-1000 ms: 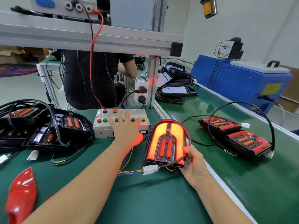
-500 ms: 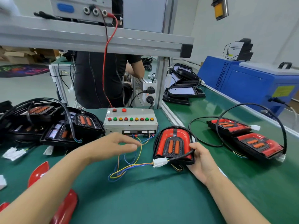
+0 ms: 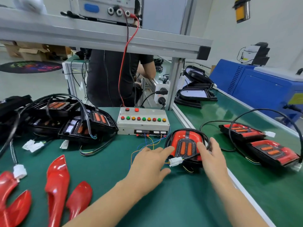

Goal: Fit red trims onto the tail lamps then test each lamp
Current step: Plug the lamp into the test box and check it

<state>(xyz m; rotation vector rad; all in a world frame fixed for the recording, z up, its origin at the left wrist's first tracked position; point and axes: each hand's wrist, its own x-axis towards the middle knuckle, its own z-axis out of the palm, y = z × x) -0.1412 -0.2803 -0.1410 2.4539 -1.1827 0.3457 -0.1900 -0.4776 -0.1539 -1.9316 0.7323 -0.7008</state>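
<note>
- At the far left edge, a heap of black tail lamps (image 3: 68,122) with looped cables is cut off by the frame; how many lie in it is hard to tell, since the housings overlap.
- In the lower left, loose red trims (image 3: 57,185) lie on the green bench mat (image 3: 106,169); the leftmost ones run out of the frame, and a white connector (image 3: 19,171) rests on one of them.
- Bare mat lies between the trims and the left hand (image 3: 147,167), in the lower centre.
- The left hand lies palm down with fingers spread and nearly straight; its forefinger tip touches the left rim of the lamp in hand (image 3: 186,145). It grips nothing.
- Just right of that hand, a white plug (image 3: 175,161) sits at the lamp's near edge, its coloured wires running back to the grey button box (image 3: 142,120) above centre.
- The lamp in hand, trim fitted and unlit, rests on the mat in the centre right; its lower right part is hidden by the right hand (image 3: 211,159).
- The right hand lies over the lamp's right side, fingers loosely curled over the rim and black cable; whether it truly grips is unclear, being motion-blurred.
- Right of the white bench edge, two finished lamps (image 3: 262,143) lie on the conveyor belt (image 3: 213,115), the nearer one close to the frame's right edge.
- A blue machine (image 3: 255,86) bounds the belt at the upper right.
</note>
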